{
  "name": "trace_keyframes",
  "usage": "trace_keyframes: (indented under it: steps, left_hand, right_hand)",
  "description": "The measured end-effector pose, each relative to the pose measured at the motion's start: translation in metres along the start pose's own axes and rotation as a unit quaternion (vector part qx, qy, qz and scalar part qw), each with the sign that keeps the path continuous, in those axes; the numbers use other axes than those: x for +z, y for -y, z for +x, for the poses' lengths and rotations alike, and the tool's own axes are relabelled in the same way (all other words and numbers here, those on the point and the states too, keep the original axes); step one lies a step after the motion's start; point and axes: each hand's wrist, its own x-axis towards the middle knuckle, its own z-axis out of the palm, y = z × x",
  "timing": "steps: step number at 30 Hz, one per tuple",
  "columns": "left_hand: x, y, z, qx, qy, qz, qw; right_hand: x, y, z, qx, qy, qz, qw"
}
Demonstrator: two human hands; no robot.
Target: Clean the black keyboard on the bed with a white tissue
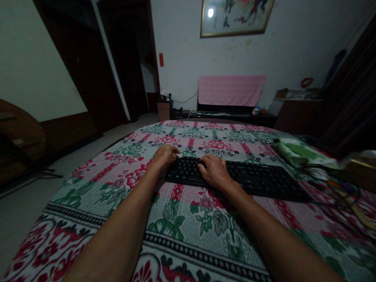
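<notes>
A black computer keyboard (pixel 258 179) lies on the flowered tablecloth (pixel 176 219), slanting slightly down to the right. At its left end is my left hand (pixel 166 154), fingers closed in a pinch. A small white piece (pixel 178 156) pokes out at its fingertips; its kind is too small to make out. My right hand (pixel 214 170) rests over the left-middle keys, palm down, thumb apart from the bent fingers, holding nothing that I can see. Some keys beneath it are hidden.
To the right lie a green and white packet (pixel 302 150), tangled dark cables (pixel 331 196) and a box (pixel 362 168). Beyond the table, a pink cloth (pixel 230 91) covers a screen on a low cabinet. A folded round tabletop (pixel 20 141) leans at the left.
</notes>
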Motion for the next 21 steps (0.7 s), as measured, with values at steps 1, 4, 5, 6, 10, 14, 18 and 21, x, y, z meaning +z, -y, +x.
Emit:
trace_keyframes:
  steps: [1, 4, 5, 6, 10, 14, 18, 21]
  left_hand:
    - [0.000, 0.001, 0.001, 0.019, 0.006, -0.012, 1.000]
    - [0.003, 0.001, 0.001, 0.074, 0.032, -0.046, 0.996]
    - [0.004, 0.001, 0.001, 0.082, 0.039, -0.052, 0.994]
    - [0.004, 0.000, 0.000, 0.084, 0.045, -0.053, 0.994]
    - [0.004, -0.002, -0.004, 0.068, 0.055, -0.030, 0.996]
    - [0.002, -0.007, -0.010, 0.062, 0.053, -0.010, 0.997]
    - [0.003, -0.011, -0.014, 0.047, 0.037, -0.002, 0.998]
    - [0.006, -0.013, -0.018, 0.037, 0.027, 0.002, 0.999]
  right_hand:
    - [0.001, 0.000, 0.000, 0.001, 0.000, 0.000, 1.000]
    - [0.002, -0.001, 0.000, 0.002, -0.001, 0.000, 1.000]
    - [0.002, -0.001, 0.000, 0.001, -0.002, 0.001, 1.000]
    - [0.002, -0.001, 0.000, 0.000, -0.003, 0.002, 1.000]
    - [-0.003, -0.001, -0.001, -0.003, 0.003, 0.007, 1.000]
    - [-0.010, -0.003, -0.003, -0.012, 0.038, 0.032, 0.999]
    - [-0.013, -0.003, -0.008, -0.024, 0.049, 0.032, 0.998]
    - [-0.013, -0.001, -0.015, -0.023, 0.049, 0.017, 0.998]
